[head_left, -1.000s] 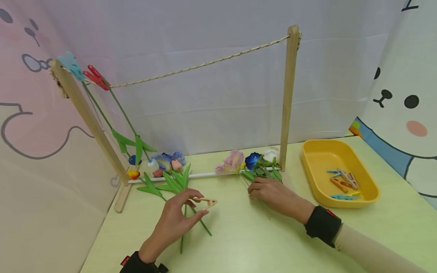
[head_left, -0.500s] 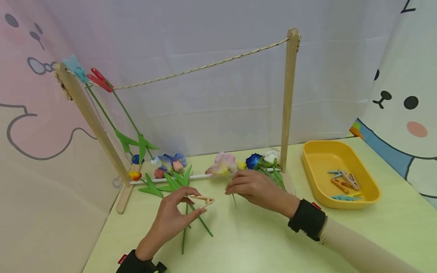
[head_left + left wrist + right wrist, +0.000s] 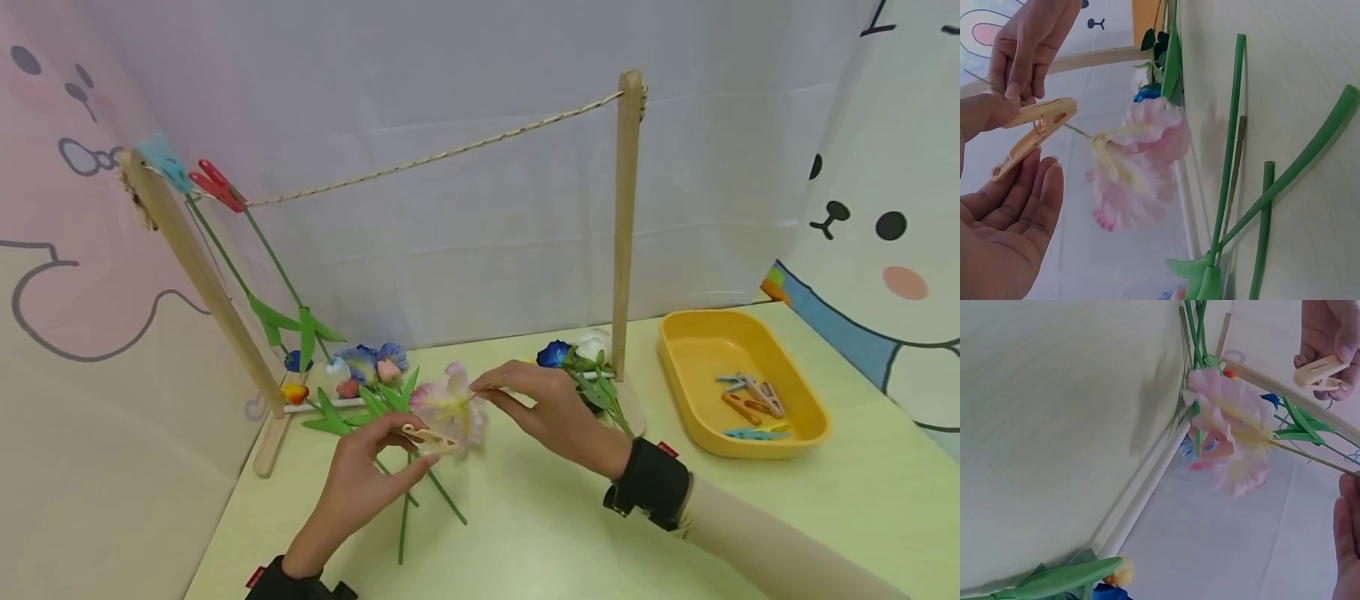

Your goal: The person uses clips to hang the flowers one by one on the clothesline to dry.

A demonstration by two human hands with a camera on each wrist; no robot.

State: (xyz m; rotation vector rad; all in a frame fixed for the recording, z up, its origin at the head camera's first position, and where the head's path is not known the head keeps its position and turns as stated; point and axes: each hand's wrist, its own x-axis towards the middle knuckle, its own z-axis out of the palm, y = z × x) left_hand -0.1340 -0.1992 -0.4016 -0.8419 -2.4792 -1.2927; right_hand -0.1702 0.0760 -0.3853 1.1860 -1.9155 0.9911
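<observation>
My left hand [image 3: 356, 475] pinches a light-orange clothespin [image 3: 431, 438] between thumb and fingers, just in front of a pink flower [image 3: 1138, 165] with a yellow centre. The thin stem [image 3: 1313, 457] of that flower is pinched in my right hand [image 3: 558, 417], close to the clothespin. Its bloom points away from the right fingertips and hangs above the table. Overhead runs a rope [image 3: 442, 156] between two wooden posts. On its left end, a blue clothespin [image 3: 167, 162] and a red clothespin [image 3: 218, 186] hold stems of flowers hanging head down.
Green-stemmed flowers [image 3: 437, 492] lie below my left hand, with more blooms [image 3: 360, 363] behind. A blue flower [image 3: 553, 353] and a white flower [image 3: 592, 343] lie by the right post [image 3: 624, 225]. A yellow tray [image 3: 686, 392] with several clothespins stands at right.
My right hand has picked up the pink flower and brought it left and up, its bloom now beside the clothespin. My left hand stays nearly in place, with the clothespin turned slightly.
</observation>
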